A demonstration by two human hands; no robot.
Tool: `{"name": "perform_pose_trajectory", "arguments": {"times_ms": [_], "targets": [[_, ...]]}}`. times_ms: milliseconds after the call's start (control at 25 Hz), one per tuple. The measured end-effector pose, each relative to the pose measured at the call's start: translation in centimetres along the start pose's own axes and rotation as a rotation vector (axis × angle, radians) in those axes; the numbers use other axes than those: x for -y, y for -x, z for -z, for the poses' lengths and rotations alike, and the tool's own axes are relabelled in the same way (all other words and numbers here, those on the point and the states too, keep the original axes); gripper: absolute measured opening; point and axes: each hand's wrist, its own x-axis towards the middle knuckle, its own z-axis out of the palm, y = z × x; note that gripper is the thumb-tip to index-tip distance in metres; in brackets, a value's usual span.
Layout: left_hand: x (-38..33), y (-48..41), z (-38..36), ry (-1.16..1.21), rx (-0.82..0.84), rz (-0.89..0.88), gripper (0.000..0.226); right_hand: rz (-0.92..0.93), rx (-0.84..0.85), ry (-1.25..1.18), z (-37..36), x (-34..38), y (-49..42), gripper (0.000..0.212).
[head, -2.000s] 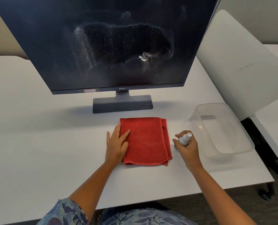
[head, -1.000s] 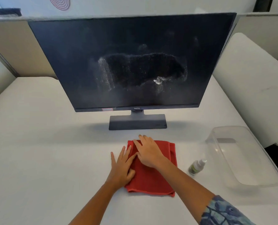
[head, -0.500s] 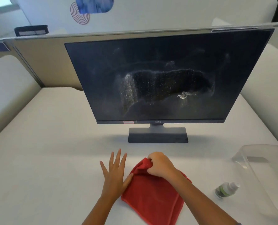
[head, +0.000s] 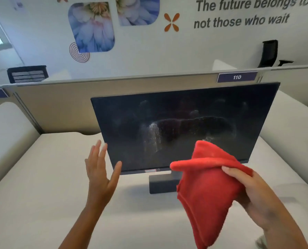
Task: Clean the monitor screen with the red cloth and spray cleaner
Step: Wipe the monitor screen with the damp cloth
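R hand (head: 252, 194) is clamped on the red cloth (head: 203, 198), which is now up off the surface (head: 33, 177) and in front of the monitor's lower-right area; 0.5 s ago I only had one corner pinched while the rest lay flat. L hand (head: 101, 169) has let go of the cloth: fingers apart, holding nothing, raised just beside the monitor screen (head: 167, 126) at its lower-left edge, looks close to touching but can't tell. Screen has a hazy spray patch w/ drip streaks mid-panel, not wiped yet. Spray bottle is out of view now; it was standing on the surface 1 s ago. So I'd say spraying is done and wiping is next: cloth needs to go flat onto the wet patch, L hand prob steadies the frame.
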Motion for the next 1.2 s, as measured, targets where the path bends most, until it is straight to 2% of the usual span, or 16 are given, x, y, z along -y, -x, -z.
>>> {"name": "perform_pose_trajectory", "arguments": {"times_ms": [80,160,280,400,560,680,760,880,920,960,1040,1080,1200], "targets": [[-0.4,-4.5,2.1,0.111,-0.113,0.000,0.062,0.132,-0.052,-0.151,-2.6,1.1,-0.8,0.020],[-0.9,-8.5,3.3,0.213,-0.184,-0.019,0.058,0.244,-0.151,-0.197,-6.1,0.8,-2.7,0.031],[-1.7,-13.2,3.8,0.188,-0.174,-0.107,0.051,0.337,-0.404,-0.178,-11.5,-0.7,-6.8,0.016],[-1.9,-16.2,3.0,0.067,-0.044,-0.219,0.042,0.602,-0.499,0.130,-16.3,-2.7,-10.5,0.014],[-1.3,-17.2,2.4,0.056,-0.009,-0.266,0.042,0.823,-0.349,0.808,-19.0,-5.7,-13.9,0.041],[-0.8,-17.2,2.4,0.073,0.009,-0.281,0.042,0.959,-0.354,0.882,-16.8,-6.6,-15.3,0.044],[-0.9,-16.9,2.4,0.018,-0.031,-0.270,0.039,0.986,-0.418,0.969,-15.9,-6.4,-15.9,0.062],[-2.3,-14.7,1.4,-0.158,-0.282,-0.369,0.033,0.977,-0.537,1.089,-16.7,-6.6,-16.4,0.083],[-2.9,-13.6,0.7,-0.148,-0.253,-0.414,0.034,0.991,-0.558,1.096,-16.9,-6.9,-16.6,0.083],[-3.7,-12.4,0.0,-0.093,-0.136,-0.414,0.036,1.007,-0.567,1.102,-17.0,-7.1,-16.8,0.081],[-4.8,-10.9,-1.0,0.054,0.082,-0.295,0.041,1.031,-0.562,1.110,-17.1,-7.4,-16.8,0.076],[-5.0,-10.6,-1.5,0.110,0.120,-0.244,0.039,1.043,-0.551,1.101,-17.1,-7.4,-16.7,0.073],[-5.7,-11.1,-1.8,0.189,0.067,-0.221,0.018,1.031,-0.549,0.997,-16.7,-7.2,-15.9,0.062]]}}
